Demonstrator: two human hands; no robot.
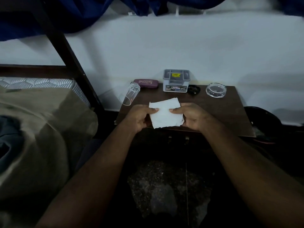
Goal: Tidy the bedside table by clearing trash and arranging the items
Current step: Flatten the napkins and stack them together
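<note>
Dark bench (230,112): tipped glass (130,94) far left, ashtray (215,90) far right. Near edge: left hand (139,117) and right hand (191,116), fingers pinching white tissue (165,114).

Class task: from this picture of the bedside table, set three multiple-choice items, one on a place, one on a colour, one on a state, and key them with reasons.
1. The glass ashtray stands on the table: A back right; B front left; C middle front.
2. The slim case is: A green; B maroon; C yellow.
3. The white paper is: A lying flat; B balled up; C held by both hands.
Key: 1 A, it sits near the wall at the right. 2 B, its lid looks dark maroon. 3 C, left hand and right hand pinch its sides.
</note>
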